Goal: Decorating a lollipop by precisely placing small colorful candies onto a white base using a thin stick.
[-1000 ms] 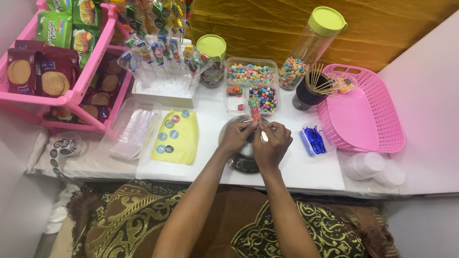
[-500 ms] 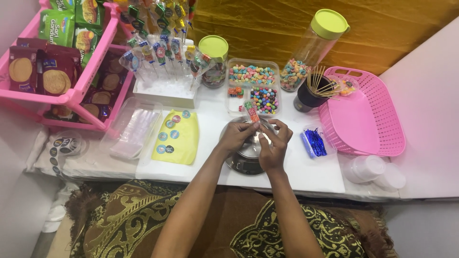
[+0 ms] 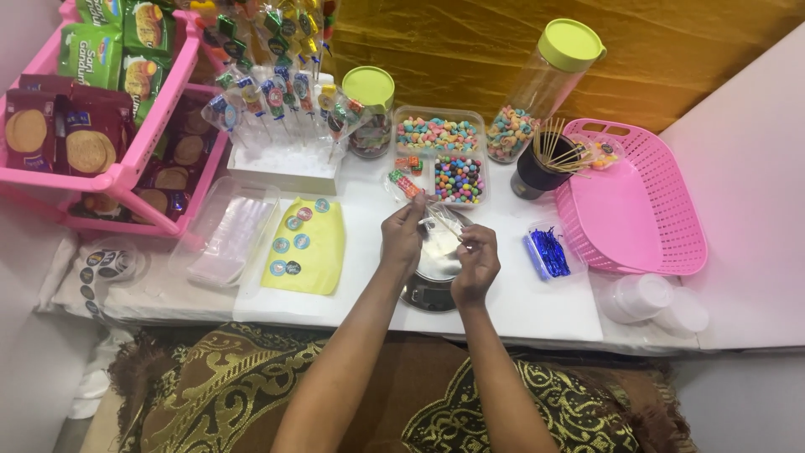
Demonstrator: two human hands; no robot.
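Both hands, left hand (image 3: 402, 235) and right hand (image 3: 476, 262), pinch one clear candy bag (image 3: 438, 220) between them, over one round scale (image 3: 429, 283) on the white bench (image 3: 537, 310). Beyond them stand two lidded jars (image 3: 549, 84) and two candy trays (image 3: 438, 134); right lies one pink basket (image 3: 633, 201), left one yellow sticker sheet (image 3: 306, 247).

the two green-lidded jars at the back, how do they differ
The tall jar is far taller than the short jar. The tall jar leans in the view and is only filled near its bottom with pastel ring candies; the short jar stands beside the lollipop stand with darker contents, too small to tell. The tall jar's lid has a side tab; the short jar's looks plain. Both are clear with yellow-green lids.
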